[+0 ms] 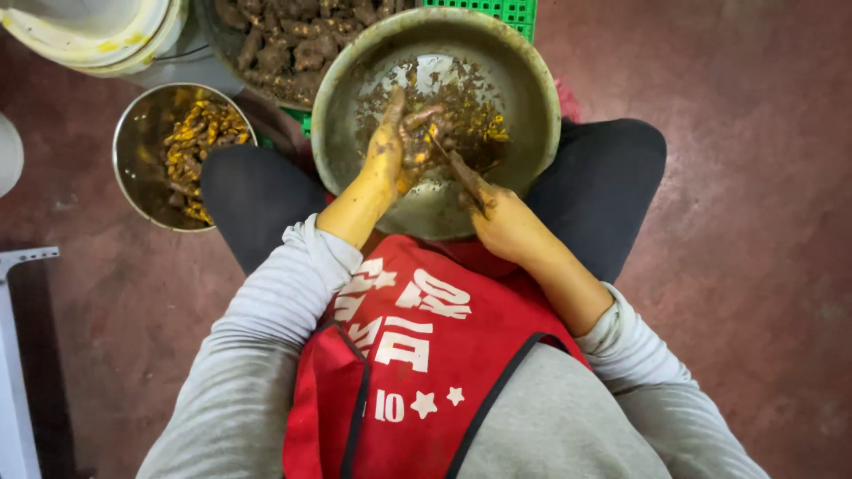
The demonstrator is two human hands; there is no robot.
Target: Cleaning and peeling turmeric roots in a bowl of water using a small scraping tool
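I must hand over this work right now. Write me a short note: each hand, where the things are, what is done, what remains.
Left hand: holds a brown root piece over the large metal bowl on the lap.
Right hand: grips a small knife, blade at the root.
Done: yellow peeled pieces lie in the smaller metal bowl on the floor, on the left; peelings are in the large bowl.
Left: unpeeled roots fill the container ahead, on the green crate.

White printed characters and stars mark the red apron [417, 372] on the person's chest.
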